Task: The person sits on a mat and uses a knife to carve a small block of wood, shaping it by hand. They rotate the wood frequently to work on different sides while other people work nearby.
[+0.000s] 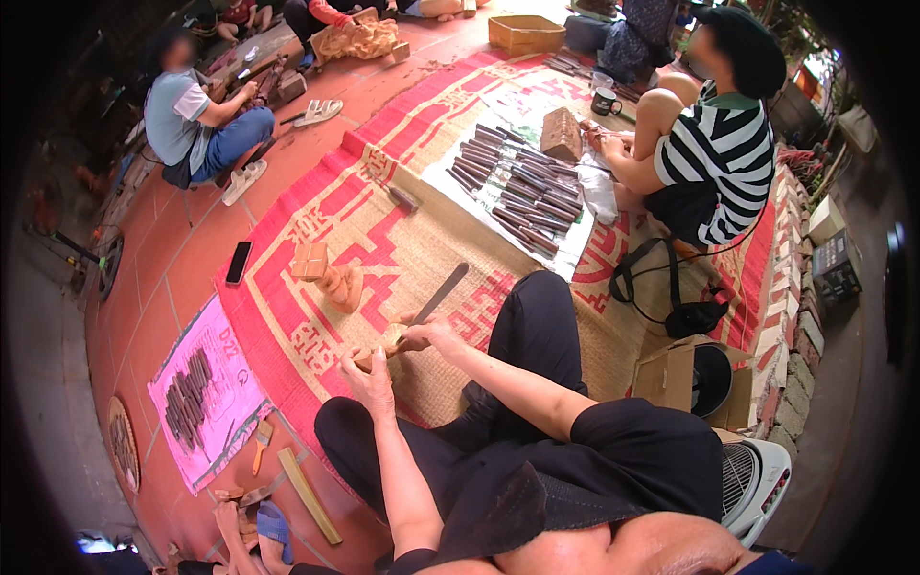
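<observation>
— Where's the wood piece [369,356]?
— Clamped in the left hand [369,376] fingers, over the mat [402,259].
— And the blade [439,293]?
— Right hand [428,333] fingers clamped on it (long axis running up-right, away from the wood).

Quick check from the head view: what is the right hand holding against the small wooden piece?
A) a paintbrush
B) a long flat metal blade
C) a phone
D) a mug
B: the right hand grips a long flat blade angled up and away, its lower end meeting the small wooden piece held by the left hand.
</observation>
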`<state>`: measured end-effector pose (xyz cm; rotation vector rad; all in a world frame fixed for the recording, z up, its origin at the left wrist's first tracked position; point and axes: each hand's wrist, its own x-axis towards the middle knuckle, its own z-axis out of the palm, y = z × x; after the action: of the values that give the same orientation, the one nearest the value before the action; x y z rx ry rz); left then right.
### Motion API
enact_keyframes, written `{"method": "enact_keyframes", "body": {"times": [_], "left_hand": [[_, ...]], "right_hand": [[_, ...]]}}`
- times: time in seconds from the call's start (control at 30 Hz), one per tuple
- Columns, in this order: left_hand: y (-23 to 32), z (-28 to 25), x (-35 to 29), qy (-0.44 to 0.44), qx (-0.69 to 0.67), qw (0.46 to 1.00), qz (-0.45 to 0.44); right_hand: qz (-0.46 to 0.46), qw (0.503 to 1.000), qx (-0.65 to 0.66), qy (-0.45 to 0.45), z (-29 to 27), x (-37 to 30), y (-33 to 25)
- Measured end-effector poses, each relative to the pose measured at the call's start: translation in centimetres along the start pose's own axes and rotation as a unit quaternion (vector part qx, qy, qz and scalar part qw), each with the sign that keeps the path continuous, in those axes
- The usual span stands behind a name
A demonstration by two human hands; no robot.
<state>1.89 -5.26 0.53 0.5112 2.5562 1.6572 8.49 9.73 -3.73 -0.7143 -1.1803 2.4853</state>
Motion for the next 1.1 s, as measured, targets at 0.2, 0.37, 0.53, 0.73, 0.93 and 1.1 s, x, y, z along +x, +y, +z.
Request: {"method": "enact_keyframes", "body": {"times": [0.2,0.37,0.53,0.73,0.93,1.1], "left_hand": [[0.3,0.1,0.1,-0.001,-0.006,1.0,-0.009],[0.0,-0.1,0.4,-0.002,0.002,1.0,-0.018],[0.9,0.1,-0.1,-0.006,0.006,1.0,-0.006],[0.8,0.1,0.2,-0.009,0.002,1.0,-0.027],[1.2,0.3,-0.2,-0.01,0.02,1.0,0.003],[-0.2,0.4,0.2,-0.005,0.013,1.0,-0.002]], "right_hand": [[0.007,0.997,-0.014,0.07,-1.1,0.3,-0.3],[-0.008,1.0,-0.017,0.023,0.2,0.1,0.0],[0.003,0.995,-0.005,0.098,-1.4,0.9,0.8],[-0.008,0.999,0.026,0.026,0.0,0.6,0.6],[-0.017,0.996,0.022,0.089,-1.6,1.4,1.1],[-0.03,0.998,-0.029,0.051,-0.3,0.7,0.4]]}}
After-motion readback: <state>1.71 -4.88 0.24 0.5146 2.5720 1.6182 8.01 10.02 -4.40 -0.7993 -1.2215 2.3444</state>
